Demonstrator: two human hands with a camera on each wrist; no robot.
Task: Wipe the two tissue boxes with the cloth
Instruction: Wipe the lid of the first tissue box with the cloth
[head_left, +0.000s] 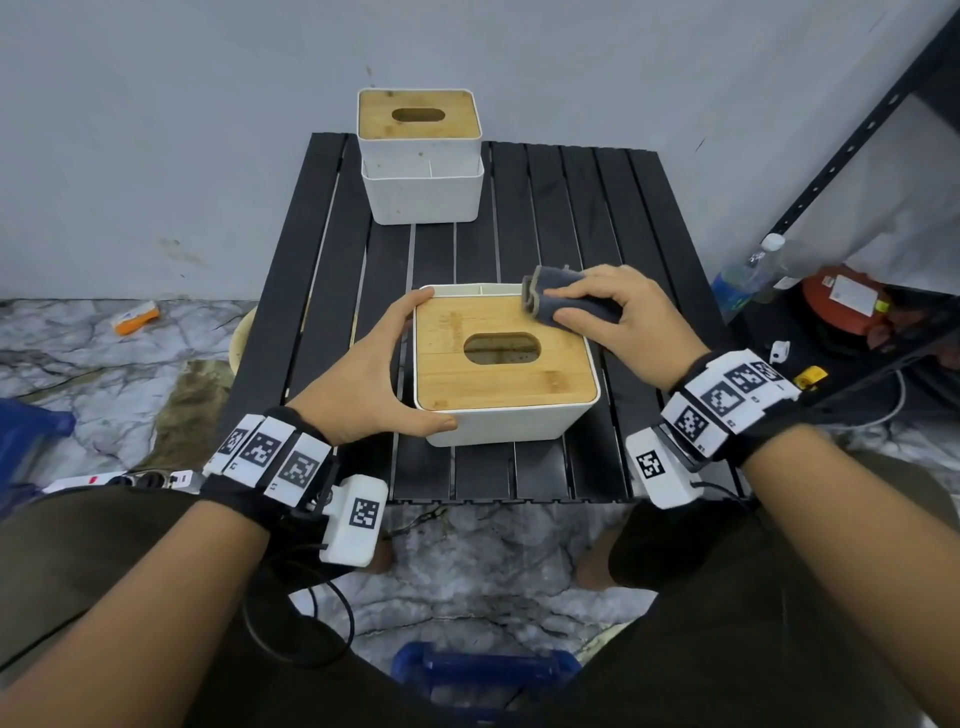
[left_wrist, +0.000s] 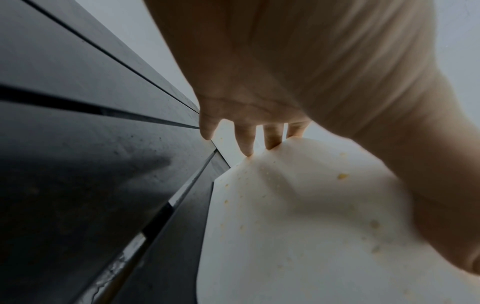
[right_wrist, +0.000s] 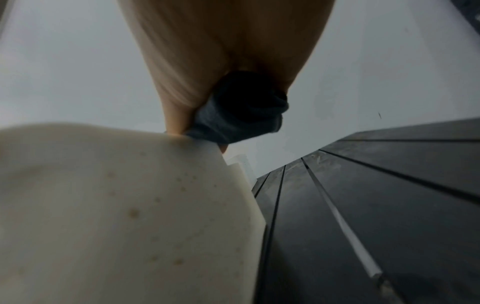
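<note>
Black slatted table (head_left: 571, 208) held both boxes. Left hand (head_left: 363, 374) gripped the near tissue box (head_left: 498, 415); right hand (head_left: 618, 317) pinched the cloth (head_left: 556, 296) on its lid's far corner. Far tissue box (head_left: 421, 192) looked untouched, so roughly halfway at best.

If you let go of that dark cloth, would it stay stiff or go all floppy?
Probably floppy: the cloth is bunched in soft folds under the right hand. It looks light, since fingers alone hold it. It likely won't slide by itself on the wooden lid.
</note>
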